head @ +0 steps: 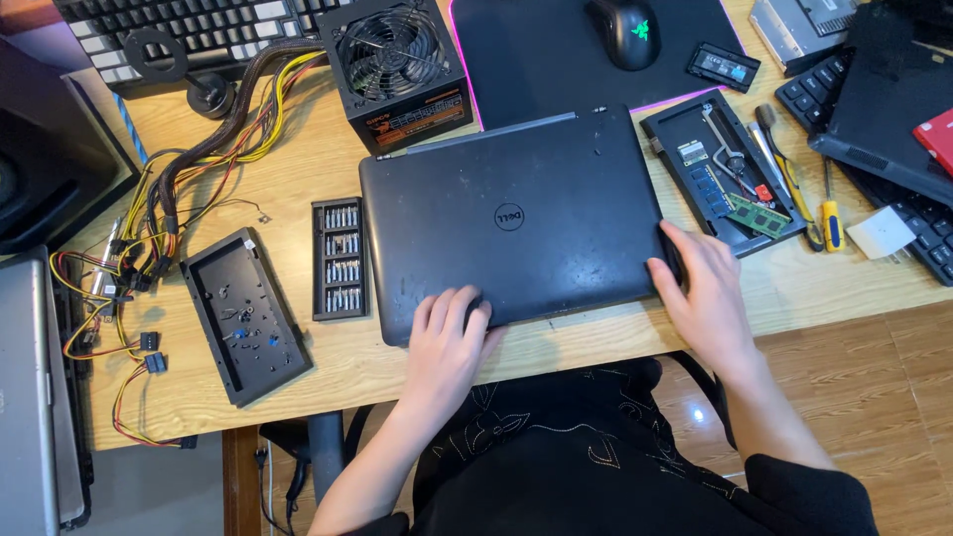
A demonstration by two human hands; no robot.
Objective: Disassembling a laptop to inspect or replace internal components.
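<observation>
The closed black laptop [516, 223] is lying flat on the wooden desk [298, 149]. The left hand [447, 347] is resting spread on its near edge, while the right hand [700, 293] is gripping the right corner, fingertips seemingly curling underneath. A bit case [340, 258] is sitting just beside it.

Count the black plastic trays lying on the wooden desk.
2. One black tray with loose screws lies left of the closed black laptop, beside the screwdriver bit case. The other black tray with memory modules lies right of the laptop, above the right hand. Others may sit out of view.
</observation>
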